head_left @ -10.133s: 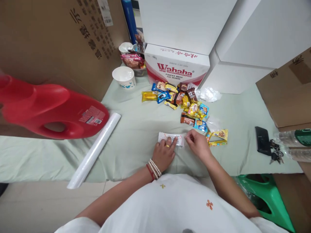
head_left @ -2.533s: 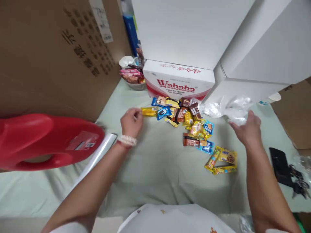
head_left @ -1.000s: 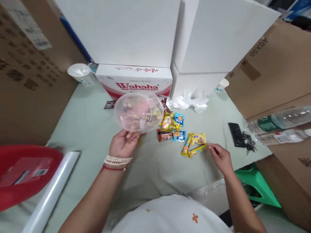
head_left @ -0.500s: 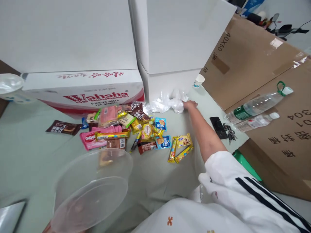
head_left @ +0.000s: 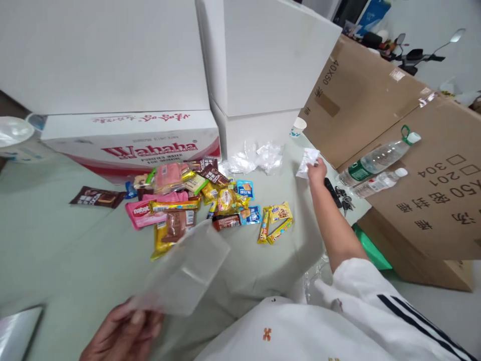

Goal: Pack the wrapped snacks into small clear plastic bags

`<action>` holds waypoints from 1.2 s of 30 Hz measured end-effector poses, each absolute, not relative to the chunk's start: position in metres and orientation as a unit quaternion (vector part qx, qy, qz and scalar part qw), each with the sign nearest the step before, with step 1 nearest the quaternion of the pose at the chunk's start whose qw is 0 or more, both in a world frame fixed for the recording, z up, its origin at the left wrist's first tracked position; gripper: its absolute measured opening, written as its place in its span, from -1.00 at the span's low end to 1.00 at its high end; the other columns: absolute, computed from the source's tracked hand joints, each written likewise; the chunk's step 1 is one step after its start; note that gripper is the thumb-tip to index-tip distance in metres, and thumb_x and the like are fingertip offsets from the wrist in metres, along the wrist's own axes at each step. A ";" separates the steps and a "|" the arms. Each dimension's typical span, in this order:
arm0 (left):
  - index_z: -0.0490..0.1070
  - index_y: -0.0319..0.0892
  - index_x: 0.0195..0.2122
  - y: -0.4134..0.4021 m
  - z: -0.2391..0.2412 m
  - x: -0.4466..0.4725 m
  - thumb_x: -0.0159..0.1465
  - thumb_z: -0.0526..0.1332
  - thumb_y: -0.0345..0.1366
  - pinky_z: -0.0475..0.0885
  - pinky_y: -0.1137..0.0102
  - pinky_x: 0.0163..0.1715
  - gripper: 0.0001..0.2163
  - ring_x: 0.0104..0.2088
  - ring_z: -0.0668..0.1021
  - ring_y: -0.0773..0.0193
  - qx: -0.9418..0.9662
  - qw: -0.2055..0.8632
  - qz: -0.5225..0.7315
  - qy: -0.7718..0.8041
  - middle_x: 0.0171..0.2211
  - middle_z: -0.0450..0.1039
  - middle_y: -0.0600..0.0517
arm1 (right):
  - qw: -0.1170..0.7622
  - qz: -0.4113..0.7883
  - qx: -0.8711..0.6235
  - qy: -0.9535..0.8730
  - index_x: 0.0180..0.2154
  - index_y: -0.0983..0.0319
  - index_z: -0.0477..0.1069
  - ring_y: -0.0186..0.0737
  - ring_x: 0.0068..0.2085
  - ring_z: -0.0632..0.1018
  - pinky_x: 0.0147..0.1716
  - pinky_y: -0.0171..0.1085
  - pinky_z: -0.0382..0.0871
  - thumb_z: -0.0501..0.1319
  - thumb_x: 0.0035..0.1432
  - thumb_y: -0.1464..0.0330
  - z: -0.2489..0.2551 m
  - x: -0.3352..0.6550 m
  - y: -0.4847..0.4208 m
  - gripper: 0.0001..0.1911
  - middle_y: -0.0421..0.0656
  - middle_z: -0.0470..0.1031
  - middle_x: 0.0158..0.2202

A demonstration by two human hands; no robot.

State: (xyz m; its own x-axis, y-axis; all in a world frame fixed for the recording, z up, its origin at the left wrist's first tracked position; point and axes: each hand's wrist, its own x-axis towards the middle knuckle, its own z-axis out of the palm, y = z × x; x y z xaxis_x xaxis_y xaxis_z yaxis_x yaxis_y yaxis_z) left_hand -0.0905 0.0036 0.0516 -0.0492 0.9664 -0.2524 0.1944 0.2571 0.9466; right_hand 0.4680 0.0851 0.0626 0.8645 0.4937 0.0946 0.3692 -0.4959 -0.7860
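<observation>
Holding a clear tub (head_left: 188, 271) in the left hand (head_left: 126, 333), tipped well over above the near part of the pale green cloth (head_left: 86, 250). Pinched at its near left end, with thumb and fingers closed on the plastic and most of its length reaching past the fingertips, away and to the right. Too blurred there to tell rim from base. Overlapping, in this view, the near side of a heap of snacks (head_left: 176, 200) (hard to say whether touching it).

Holding a white packet (head_left: 306, 159) in the right hand (head_left: 317, 171), out at arm's length, with fingers drawn together on its right side and the rest sticking out leftward beyond them.

Has a black phone (head_left: 332, 193) just right of that wrist, with keys (head_left: 344, 199) beside it and two plastic bottles (head_left: 376, 160) farther right, near a cardboard box (head_left: 376, 110). Has a paper cup (head_left: 298, 127) beyond the packet. Has three yellow bars (head_left: 280, 213) forming a triangle to the right of the heap, crumpled clear plastic (head_left: 240, 163) behind, and a red and white carton (head_left: 150, 145) at the back.
</observation>
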 end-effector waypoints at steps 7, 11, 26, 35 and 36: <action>0.54 -0.10 -0.12 -0.010 0.043 -0.041 0.38 0.09 -0.47 0.55 0.46 -0.26 -0.75 -0.28 0.61 0.30 0.847 0.300 0.326 0.293 -0.23 0.59 -0.06 | 0.485 0.235 -0.682 -0.494 0.23 0.16 0.33 0.02 0.03 0.58 -0.03 -0.07 0.48 0.16 0.28 0.13 0.099 0.401 -0.011 -0.46 0.02 0.55 0.08; 0.48 -0.19 -0.07 -0.019 0.007 -0.032 0.37 0.05 -0.52 0.52 0.44 -0.21 -0.75 -0.30 0.56 0.30 0.915 0.171 0.295 0.214 -0.19 0.58 -0.09 | 0.259 0.379 -0.553 -0.695 0.28 0.13 0.36 0.03 0.12 0.56 0.08 -0.06 0.47 0.11 0.42 0.16 0.117 0.322 -0.026 -0.52 -0.06 0.55 0.14; 0.38 -0.02 0.21 -0.049 -0.001 -0.081 0.35 0.14 -0.45 0.62 0.29 -0.09 -0.58 -0.02 0.64 0.12 0.812 0.148 0.353 0.441 0.07 0.51 -0.18 | 0.050 0.138 -0.511 -0.847 0.28 0.33 0.34 0.14 0.20 0.39 0.16 0.06 0.37 0.17 0.40 0.34 0.063 0.184 -0.027 -0.52 0.16 0.41 0.24; 0.41 0.63 0.12 -0.027 -0.007 -0.123 0.30 0.15 -0.16 0.57 0.04 -0.17 -0.55 -0.17 0.64 -0.01 0.716 0.186 0.344 0.578 -0.11 0.55 0.14 | 0.141 0.100 -0.479 -0.861 -0.01 0.11 0.54 -0.10 0.17 0.49 0.34 0.08 0.18 0.11 0.39 0.51 0.047 0.245 -0.097 -0.69 -0.13 0.67 -0.12; 0.34 0.73 0.13 -0.025 -0.008 -0.126 0.28 0.15 -0.13 0.56 0.01 -0.15 -0.52 -0.17 0.63 -0.02 0.706 0.191 0.341 0.591 -0.09 0.55 0.18 | 0.173 0.080 -0.502 -0.844 0.00 0.09 0.54 -0.09 0.14 0.50 0.30 0.09 0.23 0.11 0.37 0.52 0.050 0.256 -0.100 -0.67 -0.14 0.67 -0.11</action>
State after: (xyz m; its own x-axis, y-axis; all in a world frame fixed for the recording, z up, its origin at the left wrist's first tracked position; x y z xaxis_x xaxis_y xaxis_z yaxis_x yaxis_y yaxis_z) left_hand -0.1258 -0.0255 -0.0080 0.0695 0.9642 0.2557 0.7032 -0.2292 0.6730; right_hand 0.2563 -0.1001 0.0496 -0.4369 0.8744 0.2112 0.8193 0.4838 -0.3077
